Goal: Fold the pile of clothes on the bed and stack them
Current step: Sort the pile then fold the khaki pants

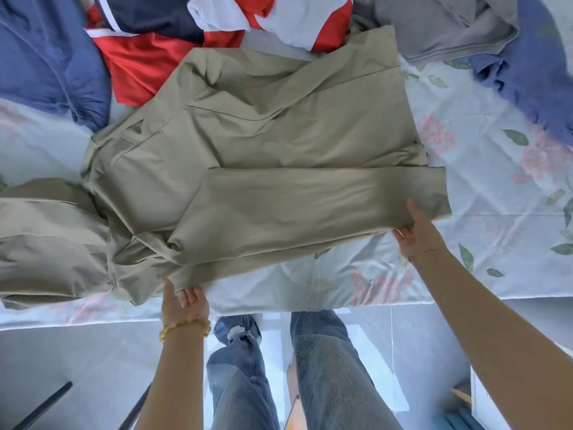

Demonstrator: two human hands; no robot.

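Observation:
A khaki jacket lies spread across the middle of the bed, one sleeve folded across its near side toward the right. My left hand pinches the jacket's near edge at the lower left, thumb on top and fingers under the cloth. At the cuff end of the folded sleeve, my right hand grips the fabric edge, palm turned up. Behind the jacket lies the pile: a red, white and navy garment, a grey garment and blue clothes.
The floral bed sheet shows bare to the right of the jacket. The bed's near edge runs just above my legs in jeans. More blue cloth lies at the far right. A dark chair frame stands at the lower left.

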